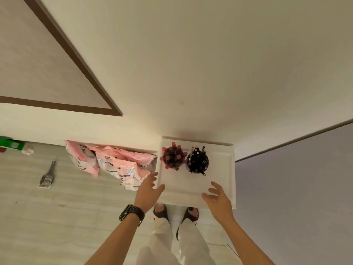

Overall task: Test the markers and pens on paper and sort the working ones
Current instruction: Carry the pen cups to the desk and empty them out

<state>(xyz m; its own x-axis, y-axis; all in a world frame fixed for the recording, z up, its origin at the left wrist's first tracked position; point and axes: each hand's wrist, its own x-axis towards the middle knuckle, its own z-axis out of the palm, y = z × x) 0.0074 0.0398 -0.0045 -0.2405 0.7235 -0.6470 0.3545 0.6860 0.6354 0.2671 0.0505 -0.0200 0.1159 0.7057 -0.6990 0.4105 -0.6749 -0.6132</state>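
Reaching for the tabletop (219, 169), both hands are empty and spread. The left hand (150, 192) is at the near left edge and the right hand (217, 197) over the near right edge; neither touches a pen. Red pens (172, 156) stand in one cup (168, 167), with dark pens (197, 160) in a second cup (193, 170) just beside it, at the far side. No paper is visible. Recommended: pinch a single pen by its barrel and lift it straight up, steadying the cup against tipping.

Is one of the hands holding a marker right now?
No, the left hand and the right hand both hover open and empty, while the red markers stand untouched on the white square table.
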